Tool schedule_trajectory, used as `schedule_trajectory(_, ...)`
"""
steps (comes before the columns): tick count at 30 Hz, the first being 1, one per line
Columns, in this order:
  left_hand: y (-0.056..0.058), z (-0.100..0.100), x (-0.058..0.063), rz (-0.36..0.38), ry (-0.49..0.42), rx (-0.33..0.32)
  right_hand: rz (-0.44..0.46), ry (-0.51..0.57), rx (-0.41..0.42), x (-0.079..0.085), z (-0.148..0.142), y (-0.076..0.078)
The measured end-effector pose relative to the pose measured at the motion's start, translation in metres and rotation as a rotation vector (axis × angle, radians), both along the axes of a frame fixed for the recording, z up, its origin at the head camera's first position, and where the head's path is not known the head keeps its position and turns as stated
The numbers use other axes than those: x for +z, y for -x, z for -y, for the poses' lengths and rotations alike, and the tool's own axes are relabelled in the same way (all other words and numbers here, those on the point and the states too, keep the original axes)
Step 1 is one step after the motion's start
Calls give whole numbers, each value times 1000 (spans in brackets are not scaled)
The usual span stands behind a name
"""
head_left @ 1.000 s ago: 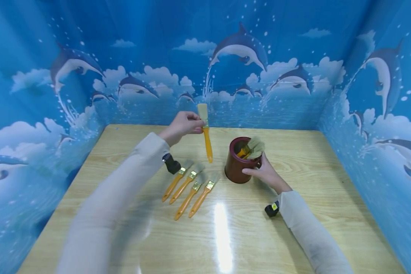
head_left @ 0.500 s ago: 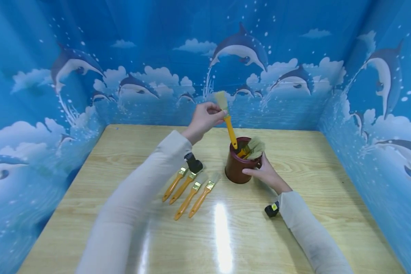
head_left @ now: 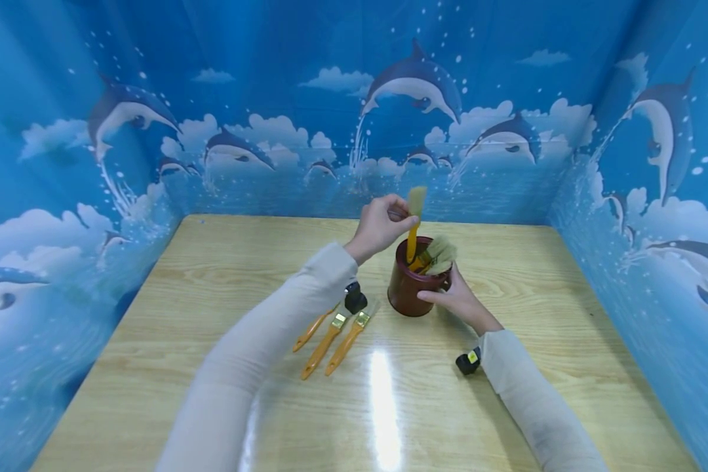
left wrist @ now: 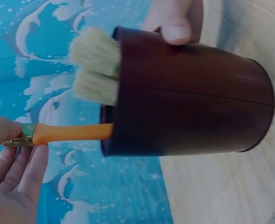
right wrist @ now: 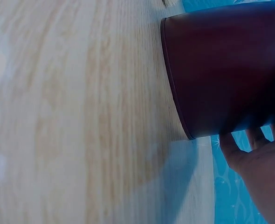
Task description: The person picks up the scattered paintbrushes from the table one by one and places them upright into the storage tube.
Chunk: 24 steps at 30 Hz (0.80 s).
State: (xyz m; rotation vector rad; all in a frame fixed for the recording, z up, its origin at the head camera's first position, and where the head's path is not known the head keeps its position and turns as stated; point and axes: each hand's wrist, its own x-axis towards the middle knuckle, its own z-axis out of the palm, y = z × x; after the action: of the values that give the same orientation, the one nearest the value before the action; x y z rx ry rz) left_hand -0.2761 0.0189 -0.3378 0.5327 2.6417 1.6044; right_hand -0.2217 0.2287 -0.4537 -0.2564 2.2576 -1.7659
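Observation:
My left hand [head_left: 401, 217] pinches a paintbrush [head_left: 413, 226] at its metal ferrule, bristles up, and the orange handle [left wrist: 72, 132] dips into the dark red cup [head_left: 409, 292]. The left wrist view shows my left hand [left wrist: 11, 172] beside the cup [left wrist: 189, 107]. Two other brushes [head_left: 439, 254] stand in the cup with their bristles [left wrist: 95, 65] above the rim. My right hand [head_left: 445, 294] grips the cup's side. In the right wrist view, its fingers [right wrist: 256, 163] curl round the cup [right wrist: 226, 70].
Three orange-handled brushes [head_left: 330, 335] lie on the wooden table [head_left: 507, 406] left of the cup, partly under my left sleeve. Blue dolphin-print walls [head_left: 65, 196] close the table in on three sides.
My left hand has carried the brush to the right, from above the loose brushes to over the cup, and lowered its handle inside. The right hand and the cup have not moved.

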Motion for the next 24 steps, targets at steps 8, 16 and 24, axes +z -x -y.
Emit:
schedule_trajectory(8,-2,-3,-14,2,3,-1,-22,-11,-19,-17,-4,6)
schedule_trajectory(16,-3,-4,-21,17,15,-18,-59,-3,-19,-17,-2,6)
schedule_trajectory(24,-3,-2,-24,36,55,-35,-54,-7,-18,-18,-3,7)
